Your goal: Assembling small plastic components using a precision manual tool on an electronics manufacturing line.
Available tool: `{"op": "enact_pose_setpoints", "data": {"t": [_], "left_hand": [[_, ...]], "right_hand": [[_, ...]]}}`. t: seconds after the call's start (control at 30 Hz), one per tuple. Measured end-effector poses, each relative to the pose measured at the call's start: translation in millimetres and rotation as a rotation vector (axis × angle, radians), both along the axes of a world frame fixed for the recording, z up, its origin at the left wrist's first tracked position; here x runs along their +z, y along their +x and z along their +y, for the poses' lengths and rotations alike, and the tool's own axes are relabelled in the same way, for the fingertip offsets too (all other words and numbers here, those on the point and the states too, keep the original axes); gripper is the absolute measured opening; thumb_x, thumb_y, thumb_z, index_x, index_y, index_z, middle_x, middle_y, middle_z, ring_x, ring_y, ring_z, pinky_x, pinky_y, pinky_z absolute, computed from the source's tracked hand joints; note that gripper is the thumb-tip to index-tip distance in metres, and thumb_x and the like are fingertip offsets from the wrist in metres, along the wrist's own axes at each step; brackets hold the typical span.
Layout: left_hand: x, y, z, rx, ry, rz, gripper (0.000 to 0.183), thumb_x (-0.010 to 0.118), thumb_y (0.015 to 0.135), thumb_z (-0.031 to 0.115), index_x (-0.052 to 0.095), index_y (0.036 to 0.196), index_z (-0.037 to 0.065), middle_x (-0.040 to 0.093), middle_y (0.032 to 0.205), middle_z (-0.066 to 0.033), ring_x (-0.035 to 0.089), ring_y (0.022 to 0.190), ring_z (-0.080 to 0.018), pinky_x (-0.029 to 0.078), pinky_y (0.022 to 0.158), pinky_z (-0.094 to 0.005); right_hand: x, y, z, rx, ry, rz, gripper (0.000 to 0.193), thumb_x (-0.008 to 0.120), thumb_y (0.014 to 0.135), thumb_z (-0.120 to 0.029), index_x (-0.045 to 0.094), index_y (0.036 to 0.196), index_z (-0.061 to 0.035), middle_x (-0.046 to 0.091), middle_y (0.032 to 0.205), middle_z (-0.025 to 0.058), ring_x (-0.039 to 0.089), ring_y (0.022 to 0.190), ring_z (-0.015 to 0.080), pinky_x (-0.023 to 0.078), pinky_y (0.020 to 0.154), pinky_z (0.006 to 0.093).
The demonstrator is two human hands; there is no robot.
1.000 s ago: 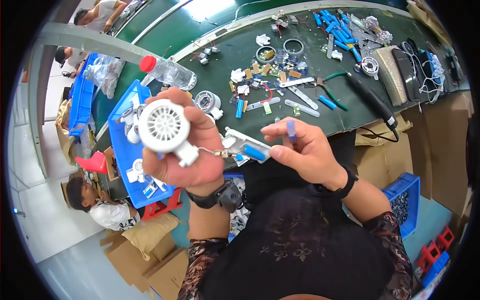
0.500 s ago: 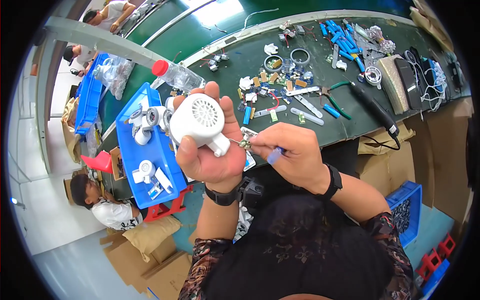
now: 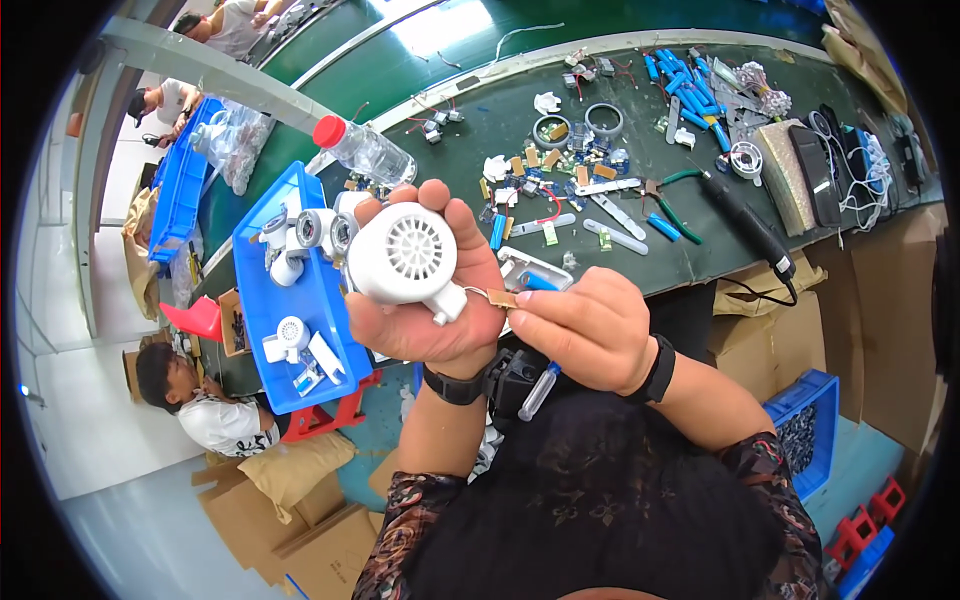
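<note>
Resting in my left hand is a white fan head with a round slotted grille and a short neck; the fingers curl round it from behind. My right hand pinches a small circuit board with a tan face. A thin wire runs between the board and the neck. A clear-and-blue handle, like a screwdriver's, sticks out below the right hand; its other end is hidden. Just beyond the right fingertips shows an open white handle shell with a blue battery.
On the left, a blue tray holds several white fan parts. A red-capped bottle stands behind my left hand. Small boards, grey rings, pliers, a black power tool and blue batteries lie on the green bench.
The board has turned so its tan face shows. My right hand has shifted slightly down, and the clear-and-blue handle now points downward. The white shell with the battery has come into clearer view.
</note>
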State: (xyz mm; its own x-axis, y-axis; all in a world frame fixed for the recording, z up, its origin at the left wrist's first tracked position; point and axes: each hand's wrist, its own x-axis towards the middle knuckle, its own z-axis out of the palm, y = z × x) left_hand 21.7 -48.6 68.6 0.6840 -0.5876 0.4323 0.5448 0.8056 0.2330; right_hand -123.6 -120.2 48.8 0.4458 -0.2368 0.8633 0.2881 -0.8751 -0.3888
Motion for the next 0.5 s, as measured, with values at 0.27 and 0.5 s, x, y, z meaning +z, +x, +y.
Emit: {"op": "enact_pose_setpoints", "data": {"t": [0.27,0.5], "left_hand": [[10,3,-4,-0.218,-0.171,0.092,0.070,0.073,0.089,0.047,0.053,0.139,0.002,0.054,0.135,-0.0168,0.060,0.125,-0.0331,0.051,0.110,-0.0452],[8,0,-6,0.015,0.178,0.000,0.062,0.069,0.089,0.045,0.055,0.137,0.009,0.061,0.132,-0.0190,0.058,0.127,-0.0419,0.048,0.108,-0.0549]], "right_hand": [[3,2,6,0.096,0.107,-0.004,0.026,0.085,0.073,-0.006,0.073,0.096,-0.0054,0.072,0.098,0.0088,0.061,0.063,0.0149,0.042,0.052,0.0286],[13,-1,9,0.343,1.160,0.340,0.010,0.076,0.088,0.000,0.070,0.097,0.0006,0.071,0.092,0.0043,0.062,0.071,0.0051,0.051,0.062,0.0223]]}}
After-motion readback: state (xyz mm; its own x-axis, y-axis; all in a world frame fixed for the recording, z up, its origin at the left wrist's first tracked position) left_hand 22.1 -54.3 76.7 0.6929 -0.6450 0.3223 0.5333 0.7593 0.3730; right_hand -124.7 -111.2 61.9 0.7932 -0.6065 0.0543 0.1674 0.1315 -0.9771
